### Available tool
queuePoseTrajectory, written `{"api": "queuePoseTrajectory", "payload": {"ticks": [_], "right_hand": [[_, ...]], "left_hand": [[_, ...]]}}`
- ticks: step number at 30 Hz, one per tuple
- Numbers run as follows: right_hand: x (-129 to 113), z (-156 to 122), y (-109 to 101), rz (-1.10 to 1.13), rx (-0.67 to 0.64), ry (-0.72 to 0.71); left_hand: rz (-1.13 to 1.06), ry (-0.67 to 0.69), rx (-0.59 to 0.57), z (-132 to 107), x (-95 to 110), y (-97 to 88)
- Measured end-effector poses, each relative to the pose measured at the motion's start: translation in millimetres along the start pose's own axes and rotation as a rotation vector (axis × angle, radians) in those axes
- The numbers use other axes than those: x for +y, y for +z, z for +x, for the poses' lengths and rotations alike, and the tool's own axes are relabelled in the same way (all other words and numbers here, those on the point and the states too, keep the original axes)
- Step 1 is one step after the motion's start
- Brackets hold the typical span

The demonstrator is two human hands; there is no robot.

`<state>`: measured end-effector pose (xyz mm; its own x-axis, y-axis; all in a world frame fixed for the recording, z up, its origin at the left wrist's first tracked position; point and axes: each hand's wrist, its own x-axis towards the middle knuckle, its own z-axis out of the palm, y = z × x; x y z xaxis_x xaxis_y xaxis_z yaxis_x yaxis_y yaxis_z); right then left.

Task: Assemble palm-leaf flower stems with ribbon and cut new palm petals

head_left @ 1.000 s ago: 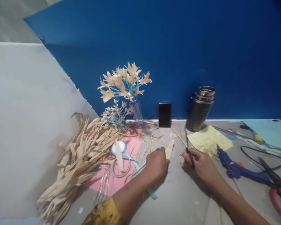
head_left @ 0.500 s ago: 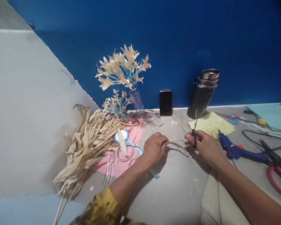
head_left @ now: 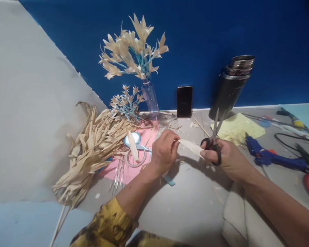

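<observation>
Between both hands stretches a pale dried husk strip (head_left: 192,146), its broad face showing. My left hand (head_left: 166,149) is closed in a pinch on the strip's left end. My right hand (head_left: 230,159) has fingers through the black handles of small scissors (head_left: 216,132), whose blades point up and stand slightly apart. The thumb and fingers of that hand are at the strip's right end. Left of my left hand, a roll of light blue tape (head_left: 133,138) and a cut husk petal (head_left: 133,145) lie on pink paper (head_left: 150,132).
A bundle of dried husks (head_left: 92,144) lies at left. Behind it, husk flowers (head_left: 134,51) stand in a clear bottle (head_left: 149,96). A phone (head_left: 184,102) and a dark flask (head_left: 230,91) stand by the blue wall. At right are yellow paper (head_left: 249,124) and a blue glue gun (head_left: 275,159).
The husk strip has turned from edge-on to broad side, its right end now at my right hand. The scissor blades have spread a little. The view has shifted, so background things sit higher.
</observation>
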<state>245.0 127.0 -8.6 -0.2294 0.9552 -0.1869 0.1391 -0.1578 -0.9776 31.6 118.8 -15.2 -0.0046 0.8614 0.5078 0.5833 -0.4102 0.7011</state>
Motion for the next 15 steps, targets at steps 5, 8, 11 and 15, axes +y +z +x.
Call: {"api": "queuePoseTrajectory", "payload": {"ticks": [5,8,11,15], "right_hand": [[6,-5,15,-0.116,0.254,-0.113],[9,-8,26,-0.094,0.264,-0.134],[10,-10,31,-0.089,0.165,-0.138],[12,-8,26,-0.207,-0.123,-0.08]], "left_hand": [[-0.67,-0.631,0.012,-13,12,14.7],[-0.96,-0.781,-0.144,-30,24,32.7],[-0.982,-0.744,-0.063,-35,27,38.6],[-0.934,-0.708,-0.056,-25,20,16.6]]}}
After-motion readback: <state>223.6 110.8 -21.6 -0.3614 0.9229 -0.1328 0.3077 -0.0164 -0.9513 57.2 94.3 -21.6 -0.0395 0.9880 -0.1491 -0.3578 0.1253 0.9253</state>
